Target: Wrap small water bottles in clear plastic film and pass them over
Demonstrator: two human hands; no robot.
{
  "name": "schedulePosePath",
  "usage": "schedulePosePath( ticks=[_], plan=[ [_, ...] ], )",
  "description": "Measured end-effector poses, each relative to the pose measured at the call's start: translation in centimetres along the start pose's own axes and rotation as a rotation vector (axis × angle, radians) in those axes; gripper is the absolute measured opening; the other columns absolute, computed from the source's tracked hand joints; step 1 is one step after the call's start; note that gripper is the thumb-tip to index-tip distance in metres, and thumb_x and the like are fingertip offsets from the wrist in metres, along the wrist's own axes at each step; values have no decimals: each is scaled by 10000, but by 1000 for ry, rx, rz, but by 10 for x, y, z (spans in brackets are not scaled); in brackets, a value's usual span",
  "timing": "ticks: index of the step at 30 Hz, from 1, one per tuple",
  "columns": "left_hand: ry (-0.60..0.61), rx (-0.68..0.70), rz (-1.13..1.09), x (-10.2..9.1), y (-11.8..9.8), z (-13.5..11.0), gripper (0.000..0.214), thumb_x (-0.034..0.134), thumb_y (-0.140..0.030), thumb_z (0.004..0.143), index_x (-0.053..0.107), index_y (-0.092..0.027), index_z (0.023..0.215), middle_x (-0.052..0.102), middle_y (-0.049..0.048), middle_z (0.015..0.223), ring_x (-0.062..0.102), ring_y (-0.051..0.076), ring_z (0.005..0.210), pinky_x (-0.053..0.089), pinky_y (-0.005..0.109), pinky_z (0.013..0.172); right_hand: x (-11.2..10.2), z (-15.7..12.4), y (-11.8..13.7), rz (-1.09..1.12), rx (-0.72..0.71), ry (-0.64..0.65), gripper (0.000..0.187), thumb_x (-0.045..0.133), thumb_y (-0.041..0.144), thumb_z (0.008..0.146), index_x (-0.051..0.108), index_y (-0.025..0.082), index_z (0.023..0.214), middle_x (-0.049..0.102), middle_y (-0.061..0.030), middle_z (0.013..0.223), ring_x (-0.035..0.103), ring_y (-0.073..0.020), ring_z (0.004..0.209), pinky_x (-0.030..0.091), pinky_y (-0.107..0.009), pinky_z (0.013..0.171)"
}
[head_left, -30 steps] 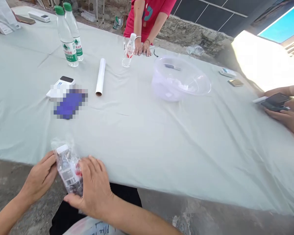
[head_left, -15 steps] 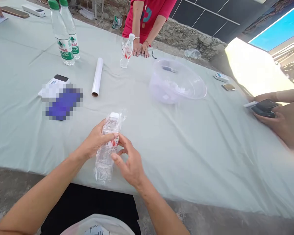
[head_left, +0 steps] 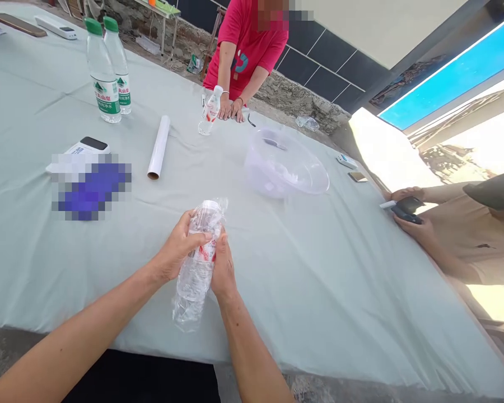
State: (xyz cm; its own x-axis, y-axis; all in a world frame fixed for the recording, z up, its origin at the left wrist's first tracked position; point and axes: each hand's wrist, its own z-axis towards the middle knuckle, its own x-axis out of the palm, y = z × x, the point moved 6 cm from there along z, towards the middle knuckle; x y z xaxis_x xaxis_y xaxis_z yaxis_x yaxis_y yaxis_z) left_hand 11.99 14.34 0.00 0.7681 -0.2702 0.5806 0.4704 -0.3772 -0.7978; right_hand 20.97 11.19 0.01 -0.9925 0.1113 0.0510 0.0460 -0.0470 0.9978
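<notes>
A small clear plastic bottle with a red label, wrapped in clear film, is held tilted above the pale green tablecloth. My left hand is wrapped round its upper part from the left. My right hand presses against its right side with the fingers closed on it. Loose film sticks out past the cap and below the bottle's base.
A roll of clear film, two green-capped water bottles, a clear plastic bowl and a blurred purple item lie on the table. A person in red stands at the far edge beside a small bottle. Another person's hands hold a phone at the right.
Both hands lifted the wrapped bottle from the table's near edge up over the cloth. The right hand, apart from it half a second ago, now closes on it.
</notes>
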Motion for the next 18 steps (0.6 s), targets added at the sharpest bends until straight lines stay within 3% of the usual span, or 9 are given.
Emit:
schedulePosePath(
  ticks=[3, 6, 10, 13, 15, 18],
  plan=[
    [-103, 101, -87, -20, -10, 14, 487, 767, -299, 698, 524, -237, 1116, 652, -11, 929, 656, 163, 802, 527, 276, 687, 8, -10, -4, -37, 10, 114, 698, 384, 668, 967, 314, 306, 1560, 360, -35, 1608, 332, -244, 1496, 346, -463, 1205],
    [-233, 180, -251, -50, -21, 24, 422, 775, -342, 705, 529, -238, 1031, 645, -34, 825, 665, 158, 757, 540, 282, 686, 7, -26, -19, -70, 34, 162, 796, 406, 701, 943, 161, 326, 1602, 236, -47, 1661, 261, -264, 1526, 326, -497, 1213],
    [-329, 113, -481, -78, -19, 27, 395, 796, -360, 664, 552, -225, 944, 672, -19, 769, 693, 190, 767, 568, 307, 706, 18, -40, -37, -295, -219, 137, 933, 379, 805, 871, 83, 310, 1604, 144, -103, 1677, 227, -319, 1532, 333, -556, 1191],
    [-280, -21, -594, -73, -5, 25, 341, 769, -376, 686, 575, -212, 914, 700, 6, 792, 701, 198, 768, 580, 320, 714, 37, -34, -44, -488, -377, 148, 823, 354, 724, 938, 71, 316, 1595, 187, -123, 1657, 213, -310, 1536, 326, -595, 1181],
    [-251, -90, -627, -64, 4, 23, 331, 752, -399, 708, 588, -198, 914, 711, 22, 816, 702, 195, 774, 583, 320, 722, 40, -26, -45, -601, -387, 105, 739, 456, 603, 959, 141, 343, 1575, 280, -127, 1616, 296, -313, 1504, 403, -592, 1125],
    [-256, -131, -630, -56, 8, 19, 330, 740, -419, 742, 598, -193, 937, 719, 36, 850, 706, 203, 809, 582, 325, 729, 33, -19, -36, -712, -384, 33, 805, 650, 488, 888, 203, 368, 1546, 322, -143, 1583, 420, -353, 1423, 510, -574, 998]
  ],
)
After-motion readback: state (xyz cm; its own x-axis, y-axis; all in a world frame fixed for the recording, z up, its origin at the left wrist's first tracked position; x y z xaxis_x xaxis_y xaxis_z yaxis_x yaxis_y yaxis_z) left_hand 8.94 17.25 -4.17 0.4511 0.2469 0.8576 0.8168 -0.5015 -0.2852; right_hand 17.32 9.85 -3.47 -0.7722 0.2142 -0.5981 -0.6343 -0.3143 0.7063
